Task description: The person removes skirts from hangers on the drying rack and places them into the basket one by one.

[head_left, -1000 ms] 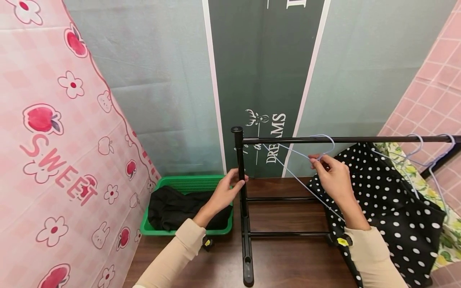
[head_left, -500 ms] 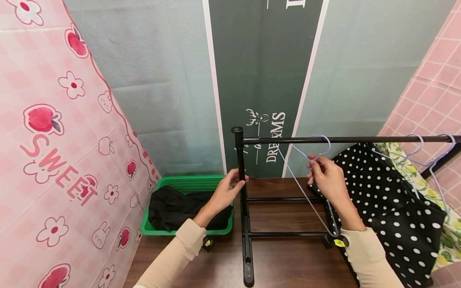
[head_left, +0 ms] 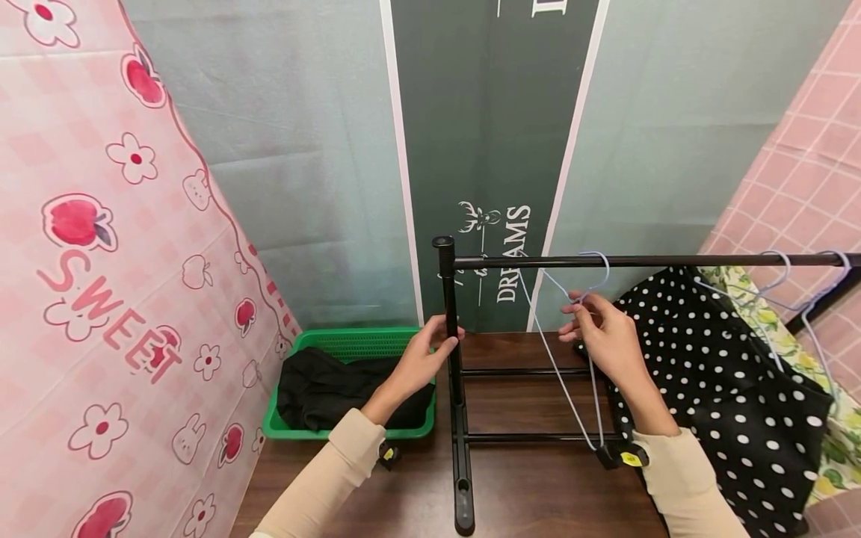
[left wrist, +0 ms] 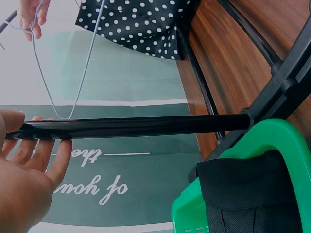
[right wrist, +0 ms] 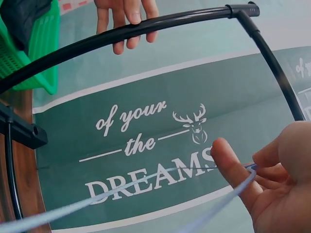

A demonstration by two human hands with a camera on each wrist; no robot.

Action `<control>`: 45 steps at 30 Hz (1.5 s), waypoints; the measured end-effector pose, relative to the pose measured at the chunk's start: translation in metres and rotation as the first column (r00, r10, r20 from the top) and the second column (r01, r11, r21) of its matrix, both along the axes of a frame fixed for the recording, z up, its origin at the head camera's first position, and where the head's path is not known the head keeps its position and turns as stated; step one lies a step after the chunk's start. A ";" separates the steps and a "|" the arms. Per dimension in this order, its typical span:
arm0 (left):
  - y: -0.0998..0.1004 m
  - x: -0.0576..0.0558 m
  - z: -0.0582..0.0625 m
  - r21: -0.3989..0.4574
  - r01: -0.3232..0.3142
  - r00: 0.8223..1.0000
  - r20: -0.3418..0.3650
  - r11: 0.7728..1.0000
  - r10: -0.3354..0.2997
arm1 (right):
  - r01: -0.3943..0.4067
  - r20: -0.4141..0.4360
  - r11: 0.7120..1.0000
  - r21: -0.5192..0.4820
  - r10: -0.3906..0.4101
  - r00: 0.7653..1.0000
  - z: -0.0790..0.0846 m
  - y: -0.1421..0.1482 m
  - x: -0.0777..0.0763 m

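My left hand (head_left: 422, 354) grips the upright post (head_left: 452, 299) of a black clothes rack, thumb on the near side and fingers behind it. My right hand (head_left: 610, 338) pinches a pale lavender wire hanger (head_left: 608, 273) at its neck, just below the rail (head_left: 679, 261). The hanger's hook loops over the rail, and its bare frame dangles turned partly edge-on, with no garment on it. In the right wrist view, the hanger (right wrist: 223, 200) runs out from between thumb and fingers. To the right hangs black cloth with white polka dots (head_left: 726, 403).
Farther right, two more lavender hangers (head_left: 780, 276) hook on the rail, above cloth with a lemon print (head_left: 841, 448). A green basket (head_left: 420, 432) with black clothing (head_left: 316, 388) stands on the brown wooden surface (head_left: 538, 493), left of the rack. Printed curtains line the sides.
The hanger in my right hand has slid slightly left along the rail, and its frame has swung round to hang lower and narrower. My left hand has stayed on the post.
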State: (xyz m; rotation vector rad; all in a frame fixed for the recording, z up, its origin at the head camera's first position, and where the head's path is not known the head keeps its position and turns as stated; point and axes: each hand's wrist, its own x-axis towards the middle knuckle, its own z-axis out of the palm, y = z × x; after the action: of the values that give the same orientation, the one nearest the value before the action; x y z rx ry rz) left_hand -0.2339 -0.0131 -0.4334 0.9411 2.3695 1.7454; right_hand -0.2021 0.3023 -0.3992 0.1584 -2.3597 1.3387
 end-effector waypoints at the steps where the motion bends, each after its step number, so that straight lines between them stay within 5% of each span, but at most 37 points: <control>1: 0.000 -0.001 -0.001 0.003 0.002 1.000 0.004 1.000 -0.002 | -0.008 0.007 1.000 -0.011 0.008 1.000 0.000 -0.001 0.001; 8: 0.003 -0.016 -0.029 0.032 -0.024 1.000 0.015 0.999 0.024 | -0.025 0.031 1.000 0.000 0.025 0.999 0.001 -0.002 0.004; 15: 0.002 -0.018 -0.035 0.016 -0.036 0.999 -0.026 0.999 0.036 | -0.039 0.047 0.993 0.110 0.034 0.998 0.001 0.002 0.006; 22: 0.003 -0.017 -0.032 0.017 -0.041 0.999 -0.008 0.999 0.041 | -0.079 0.065 0.989 0.124 0.071 0.995 0.001 0.003 0.008; 32: 0.000 0.001 -0.001 -0.017 -0.006 1.000 -0.011 1.000 0.006 | -0.100 0.072 0.987 0.122 0.092 0.993 0.000 0.005 0.012; 45: -0.003 0.001 0.000 -0.013 0.008 1.000 -0.006 1.000 -0.008 | 0.006 0.062 0.985 0.174 -0.017 0.998 0.004 0.011 0.016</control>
State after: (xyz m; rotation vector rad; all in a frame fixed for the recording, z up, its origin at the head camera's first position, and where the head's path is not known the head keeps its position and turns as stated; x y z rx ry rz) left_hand -0.2328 -0.0162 -0.4332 0.9539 2.3744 1.7252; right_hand -0.1863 0.3133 -0.3948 0.1550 -2.5261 1.1472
